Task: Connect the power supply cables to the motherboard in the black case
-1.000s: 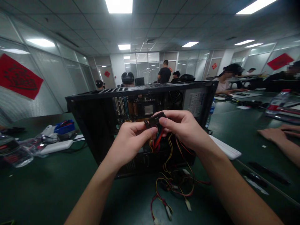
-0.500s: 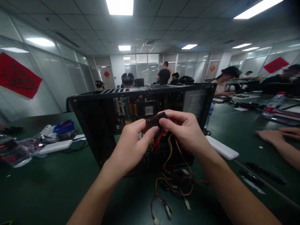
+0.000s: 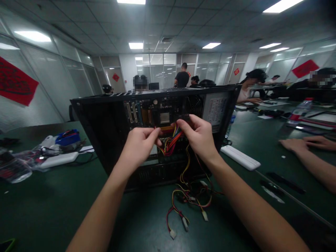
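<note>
In front of me an open computer case (image 3: 89, 122) stands on the table, its motherboard (image 3: 172, 105) facing me. My right hand (image 3: 201, 136) pinches a power cable (image 3: 173, 140), a bundle of yellow, red, orange and blue wires, before the board. Its black connector is mostly lost against the dark board and fingers. Left of the bundle, my left hand (image 3: 141, 143) has thumb and forefinger pressed together; what they hold, if anything, is hidden. More yellow and red wires (image 3: 187, 164) hang out of the case, ending in white plugs (image 3: 185, 224) on the table.
The power supply (image 3: 215, 108) sits at the case's upper right. Right of it lie a white bar-shaped object (image 3: 240, 157) and dark strips (image 3: 286, 182). Another person's hands (image 3: 296, 145) rest at the right. On the left are plastic bags (image 3: 26, 159) and a blue box (image 3: 67, 137).
My hands have parted slightly; the left moved left off the black connector. The connector has turned from facing up toward the board, and the coloured wires now show between my hands.
</note>
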Available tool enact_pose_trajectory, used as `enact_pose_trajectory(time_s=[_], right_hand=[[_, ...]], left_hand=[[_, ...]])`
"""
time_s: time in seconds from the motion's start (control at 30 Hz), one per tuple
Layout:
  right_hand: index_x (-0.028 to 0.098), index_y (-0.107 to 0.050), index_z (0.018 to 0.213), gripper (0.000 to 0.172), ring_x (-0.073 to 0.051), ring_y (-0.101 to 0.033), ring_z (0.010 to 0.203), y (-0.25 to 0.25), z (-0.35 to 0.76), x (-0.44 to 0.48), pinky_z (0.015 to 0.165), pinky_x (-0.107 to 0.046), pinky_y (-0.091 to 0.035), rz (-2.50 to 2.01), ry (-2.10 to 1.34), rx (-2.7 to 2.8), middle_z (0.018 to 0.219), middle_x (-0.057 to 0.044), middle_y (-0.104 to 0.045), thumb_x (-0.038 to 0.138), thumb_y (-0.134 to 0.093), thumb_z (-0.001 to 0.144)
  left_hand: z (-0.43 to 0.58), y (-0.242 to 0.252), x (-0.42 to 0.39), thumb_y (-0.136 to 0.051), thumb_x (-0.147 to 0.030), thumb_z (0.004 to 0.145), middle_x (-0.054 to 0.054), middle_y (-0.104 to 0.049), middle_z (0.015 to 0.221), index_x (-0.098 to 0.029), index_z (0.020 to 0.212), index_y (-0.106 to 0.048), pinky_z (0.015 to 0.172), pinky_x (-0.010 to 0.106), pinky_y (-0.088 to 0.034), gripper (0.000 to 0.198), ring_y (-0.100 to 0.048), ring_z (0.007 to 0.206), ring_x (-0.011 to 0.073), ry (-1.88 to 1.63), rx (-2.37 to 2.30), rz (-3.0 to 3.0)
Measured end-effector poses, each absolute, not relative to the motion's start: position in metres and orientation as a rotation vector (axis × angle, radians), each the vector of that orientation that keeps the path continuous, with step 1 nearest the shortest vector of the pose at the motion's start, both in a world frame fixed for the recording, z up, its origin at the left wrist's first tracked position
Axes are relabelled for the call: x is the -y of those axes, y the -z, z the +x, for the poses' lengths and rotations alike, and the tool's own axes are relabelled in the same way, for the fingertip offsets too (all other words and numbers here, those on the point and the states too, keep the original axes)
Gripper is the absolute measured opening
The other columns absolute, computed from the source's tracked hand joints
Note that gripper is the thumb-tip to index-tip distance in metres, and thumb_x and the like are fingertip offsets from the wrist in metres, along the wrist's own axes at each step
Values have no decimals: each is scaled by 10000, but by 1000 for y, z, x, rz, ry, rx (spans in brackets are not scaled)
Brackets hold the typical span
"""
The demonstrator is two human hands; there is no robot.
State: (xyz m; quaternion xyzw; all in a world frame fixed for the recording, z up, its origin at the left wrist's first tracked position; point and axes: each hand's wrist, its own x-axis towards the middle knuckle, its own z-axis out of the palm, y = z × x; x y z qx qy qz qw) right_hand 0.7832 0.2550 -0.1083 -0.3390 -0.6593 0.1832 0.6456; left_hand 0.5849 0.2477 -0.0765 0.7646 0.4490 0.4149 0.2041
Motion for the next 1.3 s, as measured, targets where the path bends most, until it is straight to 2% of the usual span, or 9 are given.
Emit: enact_pose_trajectory(time_s=[0.13, 0.23, 0.33, 0.5, 0.63, 0.87, 1.03, 1.17, 1.3], right_hand=[[108, -672, 1073, 318, -199, -697, 828, 126, 788, -277, 748, -297, -518, -843, 75, 1627, 956, -116, -742, 409, -581, 1021], [76, -632, 1189, 294, -250, -714, 953, 130, 787, -285, 820, -323, -504, -934, 246, 1845, 1044, -163, -735, 315, -529, 1051], [75, -579, 1242, 286, -289, -716, 976, 129, 786, -289, 782, -321, -475, -1226, 183, 2022, 1083, -181, -727, 286, -504, 1064], [106, -593, 1150, 289, -285, -705, 1026, 141, 791, -303, 747, -278, -421, -1589, -253, 2215, 1097, -177, -727, 340, -432, 1097], [106, -646, 1162, 391, -310, -682, 1114, 159, 796, -320, 793, -293, -432, -1795, -407, 2076, 1190, -203, -708, 407, -406, 1091], [110, -685, 1136, 417, -311, -682, 1133, 167, 797, -330, 837, -307, -444, -1732, -487, 2041, 1198, -202, -714, 426, -420, 1073], [119, -682, 1127, 421, -291, -690, 1109, 165, 798, -329, 827, -295, -445, -1706, -497, 2035, 1178, -196, -722, 439, -413, 1076], [124, -689, 1123, 415, -269, -696, 1087, 163, 799, -327, 821, -278, -448, -1694, -523, 2029, 1169, -188, -726, 433, -416, 1078], [116, -693, 1134, 416, -265, -691, 1108, 163, 799, -328, 842, -273, -446, -1687, -530, 2030, 1177, -193, -721, 426, -421, 1079]], left_hand=[[577, 95, -284, -497, -466, 941, 10, -581, 572, -163, 625, -633, 609, 278, -344, 459, -494, 574, 153, -1208, -1293, 2049], [578, 109, -301, -444, -432, 946, 26, -636, 646, -153, 738, -699, 630, 279, -384, 431, -547, 636, 176, -1092, -1357, 2068], [581, 120, -308, -429, -338, 921, 51, -714, 752, -150, 832, -747, 697, 292, -434, 381, -632, 726, 199, -839, -1422, 2139], [592, 137, -310, -487, -308, 900, 59, -727, 698, -174, 664, -718, 669, 296, -416, 356, -671, 728, 207, -584, -1518, 2213], [606, 148, -315, -474, -320, 928, 90, -757, 771, -184, 714, -741, 683, 299, -434, 368, -697, 776, 223, -473, -1673, 2217], [616, 156, -322, -437, -380, 969, 224, -746, 1094, -129, 1016, -768, 807, 379, -498, 418, -706, 1023, 342, -384, -1899, 2242], [621, 149, -324, -433, -344, 969, 204, -754, 1062, -135, 1002, -761, 813, 370, -511, 390, -720, 986, 320, -329, -1928, 2248], [626, 147, -325, -445, -325, 950, 236, -741, 1081, -107, 1034, -751, 840, 393, -517, 385, -713, 1033, 352, -317, -1968, 2249], [628, 150, -325, -422, -316, 953, 239, -738, 1098, -98, 1050, -742, 841, 389, -521, 399, -714, 1042, 346, -334, -1992, 2239]])
